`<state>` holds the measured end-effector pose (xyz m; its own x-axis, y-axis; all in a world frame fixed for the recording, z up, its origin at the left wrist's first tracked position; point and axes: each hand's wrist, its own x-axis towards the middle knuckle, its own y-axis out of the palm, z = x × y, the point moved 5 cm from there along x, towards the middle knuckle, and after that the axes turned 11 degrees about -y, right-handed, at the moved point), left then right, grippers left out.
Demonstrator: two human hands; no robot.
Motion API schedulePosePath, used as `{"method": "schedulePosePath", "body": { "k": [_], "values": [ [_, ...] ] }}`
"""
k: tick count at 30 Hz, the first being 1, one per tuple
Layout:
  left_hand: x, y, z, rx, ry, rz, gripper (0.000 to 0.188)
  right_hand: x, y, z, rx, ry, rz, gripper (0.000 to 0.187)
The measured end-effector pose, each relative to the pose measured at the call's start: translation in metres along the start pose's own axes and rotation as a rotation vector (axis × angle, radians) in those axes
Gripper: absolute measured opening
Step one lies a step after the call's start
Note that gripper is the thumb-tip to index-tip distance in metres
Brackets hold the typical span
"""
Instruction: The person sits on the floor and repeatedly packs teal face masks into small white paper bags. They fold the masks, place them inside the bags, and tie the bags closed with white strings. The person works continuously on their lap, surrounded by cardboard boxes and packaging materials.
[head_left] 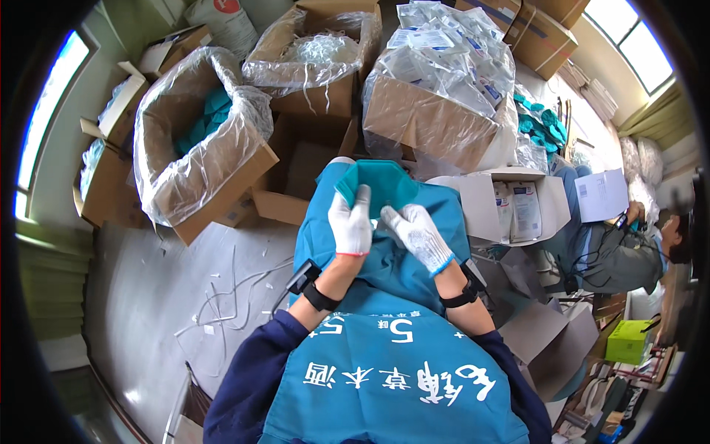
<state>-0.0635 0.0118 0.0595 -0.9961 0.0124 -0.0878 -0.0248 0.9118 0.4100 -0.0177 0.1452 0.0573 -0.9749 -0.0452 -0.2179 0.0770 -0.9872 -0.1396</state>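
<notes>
- far left: a bright window, with a green curtain below it.
- left: grey floor, smooth, with white strips lying loose and looped.
- left, upper: lined carton, clear film folded over its rim, teal items inside.
- centre, rear: second lined carton, containing pale, translucent material.
- centre: left hand, white knit glove; grip pinches the left side of the teal piece.
- centre: the teal piece is positioned above the lap, which is covered in blue cloth.
- centre: right hand, gloved, at the near edge of the piece; cannot tell whether its grip is closed on it.
- right of centre, rear: large carton, heaped above its rim with flat packets.
- right: white box, flaps open, packets upright inside.
- right, rear: teal pile.
- far right: another person, near a lime-green box; second window above.
</notes>
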Motion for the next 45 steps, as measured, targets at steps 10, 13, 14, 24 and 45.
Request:
{"method": "schedulePosePath", "body": {
  "k": [10,13,14,24,45],
  "values": [
    [-0.021,0.031,0.044,0.447,-0.266,0.176,0.025,0.046,-0.045,-0.027,1.578,0.011,-0.249,0.025],
    [-0.029,0.032,0.032,0.516,-0.037,0.204,0.027,0.077,-0.074,-0.039,1.413,-0.009,-0.462,0.022],
    [-0.030,0.031,0.032,0.534,-0.045,0.203,0.027,0.081,-0.077,-0.039,1.342,-0.039,-0.509,0.022],
    [-0.071,0.019,-0.028,0.221,-0.150,0.373,0.031,0.090,-0.143,-0.082,0.263,-0.666,-0.833,0.021],
    [0.002,-0.011,0.016,-0.033,-0.198,-0.028,0.021,-0.004,0.007,-0.022,0.792,-0.049,-0.355,0.017]
  ]
}}
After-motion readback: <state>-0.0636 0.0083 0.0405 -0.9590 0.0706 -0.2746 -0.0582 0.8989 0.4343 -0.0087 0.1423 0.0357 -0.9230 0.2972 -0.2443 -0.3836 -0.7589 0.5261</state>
